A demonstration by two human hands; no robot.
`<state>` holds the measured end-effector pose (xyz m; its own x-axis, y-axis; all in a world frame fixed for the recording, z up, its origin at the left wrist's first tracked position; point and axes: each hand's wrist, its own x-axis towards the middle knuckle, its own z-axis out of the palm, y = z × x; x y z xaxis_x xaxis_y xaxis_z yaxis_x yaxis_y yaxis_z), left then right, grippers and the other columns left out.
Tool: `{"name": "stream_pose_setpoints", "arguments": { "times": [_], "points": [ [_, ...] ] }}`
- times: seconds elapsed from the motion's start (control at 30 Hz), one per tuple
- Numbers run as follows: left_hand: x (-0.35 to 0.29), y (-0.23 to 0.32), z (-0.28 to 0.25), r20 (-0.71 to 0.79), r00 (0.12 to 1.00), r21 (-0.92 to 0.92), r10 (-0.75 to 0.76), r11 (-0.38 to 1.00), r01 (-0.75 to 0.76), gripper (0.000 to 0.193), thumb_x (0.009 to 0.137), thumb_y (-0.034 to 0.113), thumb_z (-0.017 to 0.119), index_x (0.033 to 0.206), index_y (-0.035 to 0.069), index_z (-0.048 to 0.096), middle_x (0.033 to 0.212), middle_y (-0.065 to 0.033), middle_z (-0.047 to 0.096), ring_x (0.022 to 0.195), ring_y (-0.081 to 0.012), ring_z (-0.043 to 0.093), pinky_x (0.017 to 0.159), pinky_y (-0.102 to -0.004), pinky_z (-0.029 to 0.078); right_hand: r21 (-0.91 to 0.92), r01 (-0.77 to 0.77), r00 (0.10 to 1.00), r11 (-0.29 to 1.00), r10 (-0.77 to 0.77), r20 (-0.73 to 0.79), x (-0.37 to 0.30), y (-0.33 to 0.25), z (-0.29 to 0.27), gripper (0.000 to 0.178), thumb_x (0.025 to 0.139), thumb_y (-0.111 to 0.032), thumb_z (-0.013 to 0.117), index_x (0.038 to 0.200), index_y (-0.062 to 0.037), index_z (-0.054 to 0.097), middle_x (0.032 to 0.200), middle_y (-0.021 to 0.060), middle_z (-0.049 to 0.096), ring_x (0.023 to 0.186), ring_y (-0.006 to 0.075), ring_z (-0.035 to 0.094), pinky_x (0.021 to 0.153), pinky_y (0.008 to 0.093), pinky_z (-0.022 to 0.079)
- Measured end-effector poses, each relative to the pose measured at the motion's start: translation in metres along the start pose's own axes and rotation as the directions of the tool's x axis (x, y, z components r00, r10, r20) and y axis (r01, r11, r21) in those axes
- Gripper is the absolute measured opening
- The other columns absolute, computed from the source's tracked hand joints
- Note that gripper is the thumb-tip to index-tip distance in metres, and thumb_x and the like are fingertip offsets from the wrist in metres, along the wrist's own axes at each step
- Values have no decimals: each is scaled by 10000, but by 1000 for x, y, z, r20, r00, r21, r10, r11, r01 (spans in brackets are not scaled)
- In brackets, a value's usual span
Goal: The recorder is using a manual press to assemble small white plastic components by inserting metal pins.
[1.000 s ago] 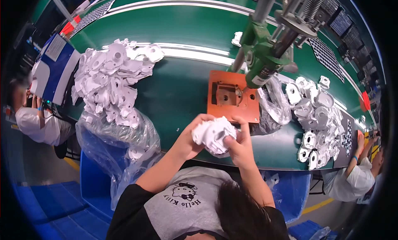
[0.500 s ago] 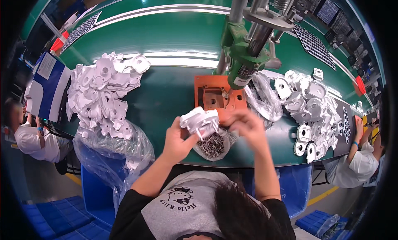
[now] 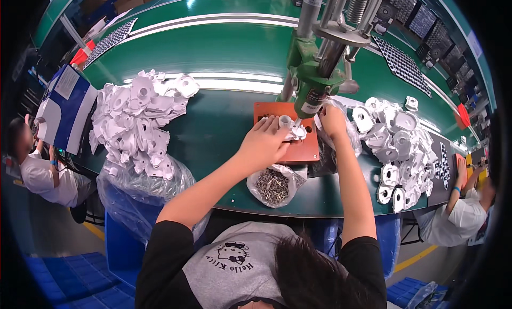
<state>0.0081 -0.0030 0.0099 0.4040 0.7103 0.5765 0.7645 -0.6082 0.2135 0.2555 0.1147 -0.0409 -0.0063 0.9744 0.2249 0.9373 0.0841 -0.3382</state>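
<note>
A white plastic housing part [image 3: 298, 132] sits on the orange fixture [image 3: 298, 154] beneath the green press [image 3: 316, 90]. My left hand [image 3: 264, 143] is closed on its left side, fingers over the top and thumb at the near edge. The press's narrow tip comes down at the part; whether it touches cannot be made out. Beside the press head, my right hand [image 3: 333, 122] is curled closed at the right, and what it grips is hidden. Nearer to me, a clear plastic bag [image 3: 274, 202] holds many small metal screws [image 3: 272, 186].
White plastic parts [image 3: 141, 117] are heaped at the left, and another heap [image 3: 400, 133] lies at the right. Clear plastic film [image 3: 349, 133] is bunched right of the fixture. A blue and white machine [image 3: 66, 111] stands far left. Co-workers sit at both sides.
My left hand has carried the white housing part forward from above the screw bag onto the orange fixture. My right hand has moved from near the bag up beside the press head.
</note>
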Motion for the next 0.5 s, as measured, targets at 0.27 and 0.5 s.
{"name": "stream_pose_setpoints", "arguments": {
  "times": [0.27, 0.5],
  "points": [
    [-4, -11, 0, 25, 998, -142, 49, 989, -45, 122, 815, 104, 625, 887, 27, 562, 1131, -228, 584, 1120, -369, 547, 972, -457, 434, 617, 108, 991, 779, -37, -127, -41, -25, -41, 152, 836, -42, 580, 964, 6, 647, 744, 92, 629, 658, 158, 591, 648, 282, 474],
    [-10, -15, 10, 33, 997, -101, 71, 993, -67, 132, 800, 110, 595, 904, 30, 580, 1173, -275, 564, 1139, -377, 538, 1007, -447, 401, 690, 110, 994, 715, -62, -93, -77, -65, -63, 116, 822, -43, 645, 928, 2, 662, 849, 36, 630, 798, 118, 583, 709, 254, 453]
  ]
}}
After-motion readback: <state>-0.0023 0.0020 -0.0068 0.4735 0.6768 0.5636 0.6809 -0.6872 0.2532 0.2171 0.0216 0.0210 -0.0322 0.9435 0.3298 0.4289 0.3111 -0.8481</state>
